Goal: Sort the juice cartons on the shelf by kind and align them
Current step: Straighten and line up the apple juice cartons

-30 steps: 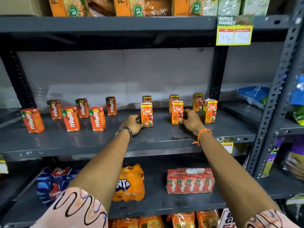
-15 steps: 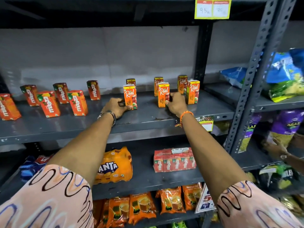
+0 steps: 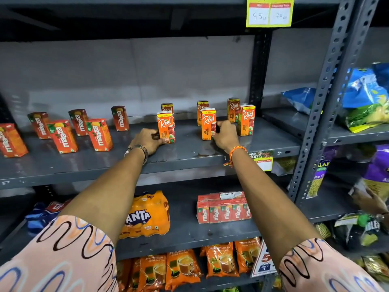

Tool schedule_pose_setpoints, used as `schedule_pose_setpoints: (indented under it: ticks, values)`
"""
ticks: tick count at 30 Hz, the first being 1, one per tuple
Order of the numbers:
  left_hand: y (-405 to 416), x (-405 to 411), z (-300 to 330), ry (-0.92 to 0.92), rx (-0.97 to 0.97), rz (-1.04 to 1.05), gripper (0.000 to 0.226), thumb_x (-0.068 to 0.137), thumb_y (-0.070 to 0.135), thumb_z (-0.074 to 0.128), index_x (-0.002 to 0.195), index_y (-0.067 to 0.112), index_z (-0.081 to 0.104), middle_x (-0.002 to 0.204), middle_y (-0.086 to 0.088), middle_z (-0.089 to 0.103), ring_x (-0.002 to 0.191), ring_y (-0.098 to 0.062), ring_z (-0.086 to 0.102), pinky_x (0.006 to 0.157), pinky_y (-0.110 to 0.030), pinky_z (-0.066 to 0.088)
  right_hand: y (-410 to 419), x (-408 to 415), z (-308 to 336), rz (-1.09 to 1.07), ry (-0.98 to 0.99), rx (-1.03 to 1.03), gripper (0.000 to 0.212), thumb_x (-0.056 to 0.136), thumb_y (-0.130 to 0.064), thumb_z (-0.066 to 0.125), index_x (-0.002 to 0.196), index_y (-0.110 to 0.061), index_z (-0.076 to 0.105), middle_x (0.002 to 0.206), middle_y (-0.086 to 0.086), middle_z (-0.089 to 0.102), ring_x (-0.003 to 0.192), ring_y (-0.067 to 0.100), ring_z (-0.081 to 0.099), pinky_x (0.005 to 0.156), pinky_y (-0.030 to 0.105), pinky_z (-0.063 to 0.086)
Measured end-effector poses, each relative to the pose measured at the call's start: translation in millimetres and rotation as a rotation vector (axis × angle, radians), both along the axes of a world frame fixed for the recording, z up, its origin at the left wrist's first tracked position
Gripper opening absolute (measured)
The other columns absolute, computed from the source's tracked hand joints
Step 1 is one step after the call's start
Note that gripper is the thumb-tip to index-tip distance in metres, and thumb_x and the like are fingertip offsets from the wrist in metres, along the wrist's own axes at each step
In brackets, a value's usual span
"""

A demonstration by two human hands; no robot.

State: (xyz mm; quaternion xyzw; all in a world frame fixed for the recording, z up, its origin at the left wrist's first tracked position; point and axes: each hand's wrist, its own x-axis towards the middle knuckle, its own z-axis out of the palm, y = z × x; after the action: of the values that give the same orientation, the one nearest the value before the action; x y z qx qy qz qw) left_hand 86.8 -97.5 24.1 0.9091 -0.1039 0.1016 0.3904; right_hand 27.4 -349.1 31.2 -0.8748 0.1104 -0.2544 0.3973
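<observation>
**On the grey shelf: Real and Maaza cartons**

On the grey shelf (image 3: 189, 157), the left hand (image 3: 147, 140) clasps the base of a front "Real" apple carton (image 3: 165, 127); the right hand (image 3: 225, 137) closes on a second "Real" carton (image 3: 208, 124). Orange-red "Maaza" cartons (image 3: 99, 134) stand leftward. Overhead, a yellow price tag (image 3: 269, 14) reads "95".

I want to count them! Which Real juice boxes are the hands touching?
The two front-row ones: left hand holds the left front Real carton, right hand the middle front Real carton. The others stand untouched.
</observation>
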Motion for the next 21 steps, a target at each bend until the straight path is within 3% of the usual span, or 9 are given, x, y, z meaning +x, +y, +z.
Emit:
schedule_pose_setpoints:
  ticks: [7, 11, 13, 16, 17, 19, 21]
  values:
    - [1, 1, 0, 0.024, -0.004, 0.007, 0.051, 0.075, 0.045, 0.079, 0.118, 0.02, 0.069, 0.119, -0.002, 0.071, 0.107, -0.02, 0.064, 0.094, -0.039, 0.048, 1, -3, 0, 0.012, -0.004, -0.001, 0.034, 0.09, -0.015, 0.068, 0.12, -0.001, 0.068, 0.119, 0.017, 0.071, 0.112, 0.031, 0.066, 0.096, 0.037, 0.051]
    - [11, -27, 8, 0.14, -0.077, -0.048, 0.095, 0.067, 0.052, 0.082, 0.146, 0.015, 0.044, 0.148, -0.007, 0.049, 0.131, -0.025, 0.049, 0.109, -0.042, 0.039, -1, -10, 0, 0.014, 0.006, 0.083, 0.045, 0.083, -0.018, 0.076, 0.122, 0.0, 0.065, 0.121, 0.015, 0.07, 0.115, 0.031, 0.065, 0.099, 0.039, 0.052]
    - [24, -57, -1, 0.099, 0.068, -0.028, 0.096, 0.072, 0.063, 0.072, 0.149, 0.018, 0.038, 0.151, -0.009, 0.044, 0.134, -0.029, 0.046, 0.108, -0.045, 0.04, -6, -19, 1, -0.033, -0.102, 0.197, 0.055, 0.078, -0.011, 0.08, 0.128, 0.003, 0.06, 0.127, 0.016, 0.066, 0.119, 0.029, 0.063, 0.102, 0.038, 0.051]
    - [43, -102, -32, -0.219, 0.421, 0.043, 0.089, 0.085, 0.074, 0.04, 0.145, 0.009, 0.043, 0.148, -0.012, 0.047, 0.133, -0.032, 0.046, 0.109, -0.046, 0.038, -25, -38, 5, -0.273, -0.319, 0.312, 0.048, 0.075, -0.001, 0.078, 0.12, -0.001, 0.064, 0.117, 0.015, 0.068, 0.108, 0.027, 0.066, 0.095, 0.029, 0.053]
    - [44, -112, -44, -0.301, 0.51, 0.042, 0.091, 0.087, 0.075, 0.032, 0.146, 0.007, 0.042, 0.15, -0.013, 0.045, 0.135, -0.032, 0.044, 0.112, -0.046, 0.035, -32, -42, 8, -0.36, -0.356, 0.296, 0.049, 0.072, -0.001, 0.079, 0.118, -0.002, 0.062, 0.117, 0.015, 0.065, 0.11, 0.028, 0.063, 0.095, 0.032, 0.053]
    - [44, -119, -64, -0.431, 0.662, 0.063, 0.092, 0.089, 0.074, 0.027, 0.148, 0.004, 0.038, 0.151, -0.015, 0.044, 0.136, -0.033, 0.043, 0.116, -0.046, 0.031, -46, -39, 11, -0.458, -0.37, 0.249, 0.058, 0.068, -0.007, 0.082, 0.119, -0.002, 0.056, 0.123, 0.017, 0.058, 0.118, 0.033, 0.054, 0.098, 0.039, 0.047]
    - [41, -122, -73, -0.487, 0.722, 0.108, 0.091, 0.088, 0.073, 0.028, 0.148, 0.005, 0.037, 0.149, -0.015, 0.045, 0.135, -0.033, 0.045, 0.116, -0.046, 0.029, -56, -30, 17, -0.471, -0.262, 0.228, 0.073, 0.065, -0.016, 0.086, 0.126, 0.0, 0.049, 0.13, 0.02, 0.054, 0.124, 0.037, 0.049, 0.102, 0.041, 0.042]
